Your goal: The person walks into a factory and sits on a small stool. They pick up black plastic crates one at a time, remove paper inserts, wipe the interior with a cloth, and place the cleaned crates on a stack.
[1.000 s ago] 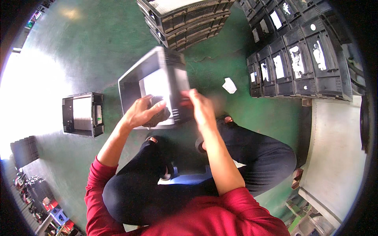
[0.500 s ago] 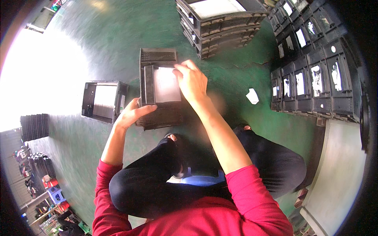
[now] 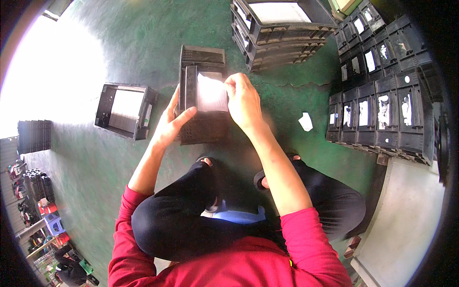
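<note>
In front of me a black plastic crate (image 3: 203, 133) stands on its side, with a white paper sheet (image 3: 211, 95) on its upper face. My left hand (image 3: 167, 126) grips the crate's left side, its thumb over the edge and its fingers along the side. The thumb and fingers of my right hand (image 3: 245, 103) pinch the right edge of the sheet. The sheet's top edge looks curved and lifted at the left corner; whether its underside still sticks cannot be seen.
An open black crate (image 3: 100, 117) lies to the left. Stacked crates (image 3: 287, 40) stand at the far right, beside a wall of labelled crates (image 3: 377, 112). A white scrap (image 3: 305, 122) lies on the green floor. A blue stool (image 3: 239, 216) shows beneath me.
The sheet has gone from lying flat to curving up at its top edge, pinched by my right hand. My left hand has shifted its hold along the crate. The whole view has shifted slightly.
</note>
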The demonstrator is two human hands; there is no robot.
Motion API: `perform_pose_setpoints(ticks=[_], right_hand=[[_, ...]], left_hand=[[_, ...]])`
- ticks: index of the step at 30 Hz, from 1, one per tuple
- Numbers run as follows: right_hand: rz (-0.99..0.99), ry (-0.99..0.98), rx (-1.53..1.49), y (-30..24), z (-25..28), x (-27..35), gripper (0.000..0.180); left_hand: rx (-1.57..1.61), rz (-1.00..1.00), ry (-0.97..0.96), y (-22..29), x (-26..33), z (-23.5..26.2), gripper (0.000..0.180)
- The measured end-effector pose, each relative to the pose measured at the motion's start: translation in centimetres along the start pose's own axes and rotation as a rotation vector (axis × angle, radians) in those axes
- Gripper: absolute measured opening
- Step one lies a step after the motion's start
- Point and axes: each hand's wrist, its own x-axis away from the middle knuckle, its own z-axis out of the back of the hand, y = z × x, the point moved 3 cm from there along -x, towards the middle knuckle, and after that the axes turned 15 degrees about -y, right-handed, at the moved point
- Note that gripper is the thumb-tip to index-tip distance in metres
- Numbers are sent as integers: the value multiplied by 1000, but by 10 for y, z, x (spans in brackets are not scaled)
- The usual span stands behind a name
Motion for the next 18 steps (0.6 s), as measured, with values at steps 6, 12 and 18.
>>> perform_pose_setpoints(ticks=[6, 12, 18], right_hand=[[172, 168, -79, 1, 6, 17, 11], [310, 339, -78, -23, 47, 15, 8], [2, 613, -79, 47, 205, 21, 6]], left_hand=[[-36, 14, -67, 4, -4, -4, 78], [-7, 6, -74, 7, -4, -2, 77], [-11, 60, 5, 5, 10, 11, 77]])
